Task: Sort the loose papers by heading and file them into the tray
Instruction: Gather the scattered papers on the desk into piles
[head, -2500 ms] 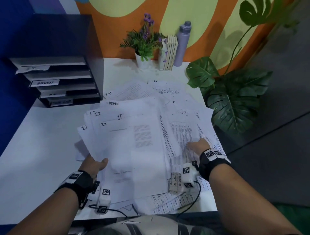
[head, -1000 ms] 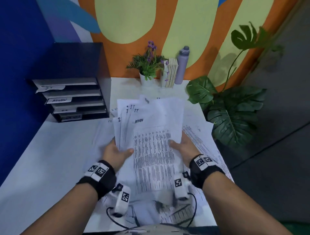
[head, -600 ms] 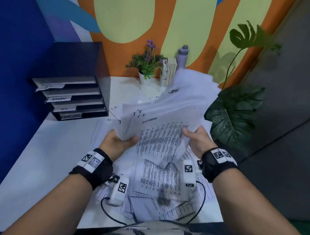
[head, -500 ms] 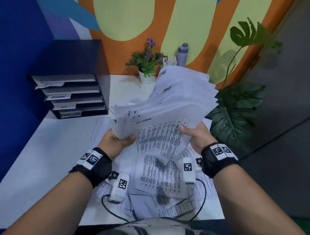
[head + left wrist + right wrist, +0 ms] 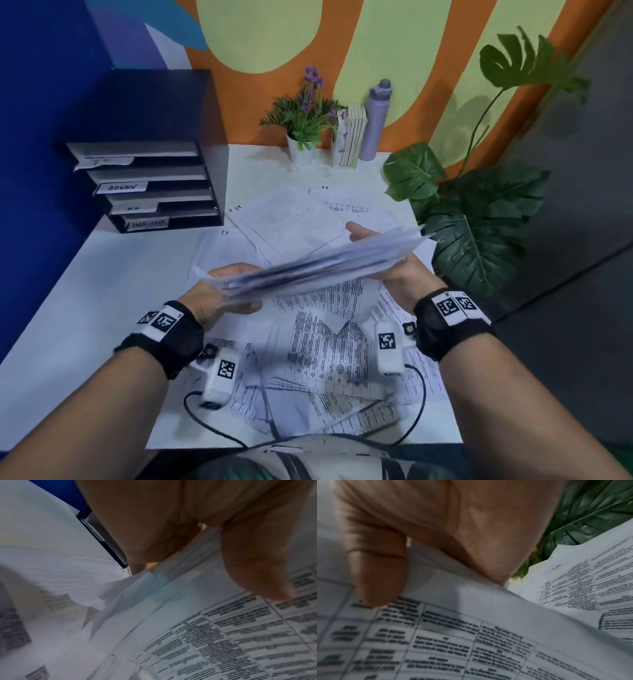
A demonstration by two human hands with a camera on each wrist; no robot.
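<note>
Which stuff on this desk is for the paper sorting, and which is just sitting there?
For the job:
- stack of papers, held by the left hand and right hand
- loose papers on the desk
- labelled file tray

Just sitting there:
- flower pot
- books
- purple bottle
- big leafy plant

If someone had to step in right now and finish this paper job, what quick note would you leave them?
Left hand: grips one end of the stack of papers.
Right hand: grips the other end; the stack is off the desk, nearly edge-on to the head camera.
Loose sheets lie spread on the white desk.
The black tray, with labelled shelves, stands at the desk's far left.
Done: one stack gathered; no sheet visibly filed.
Left: sort by heading, file everything.
</note>
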